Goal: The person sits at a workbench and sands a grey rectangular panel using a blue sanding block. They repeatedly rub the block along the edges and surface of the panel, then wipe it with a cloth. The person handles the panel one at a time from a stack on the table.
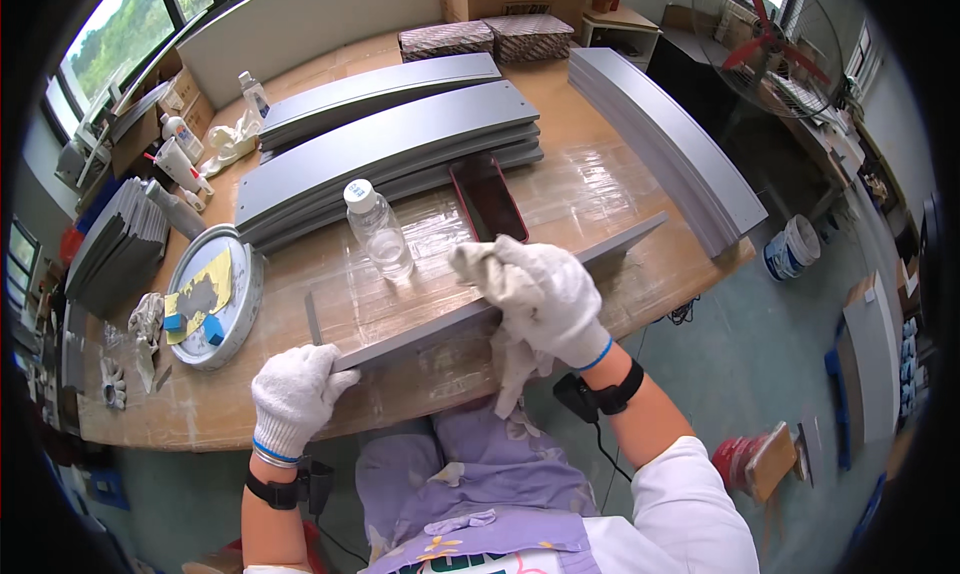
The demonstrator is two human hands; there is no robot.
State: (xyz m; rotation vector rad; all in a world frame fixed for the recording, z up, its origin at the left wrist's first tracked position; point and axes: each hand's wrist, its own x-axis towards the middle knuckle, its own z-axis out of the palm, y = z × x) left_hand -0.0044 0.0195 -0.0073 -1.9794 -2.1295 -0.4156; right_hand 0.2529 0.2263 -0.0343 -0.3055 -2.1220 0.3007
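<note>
My left hand (295,394), in a white knitted glove, is closed on the left end of a long grey panel (420,336). The panel stands on its long edge, its narrow side facing up, slanting across the near part of the table. My right hand (562,299), gloved too, is closed round a white cloth (513,372) and rests on the panel right of its middle. Part of the cloth hangs down over the near side of the panel. Just beyond that hand lies a dark phone (488,199) with a red rim. A clear bottle (378,232) with a white cap stands left of the phone.
Stacked grey panels (390,139) lie at the back, with another stack (665,144) along the right. A round metal lid (250,304) carries a yellow sheet and blue blocks. Used gloves (147,324) lie at far left. The brown-covered table (210,409) ends close to my lap.
</note>
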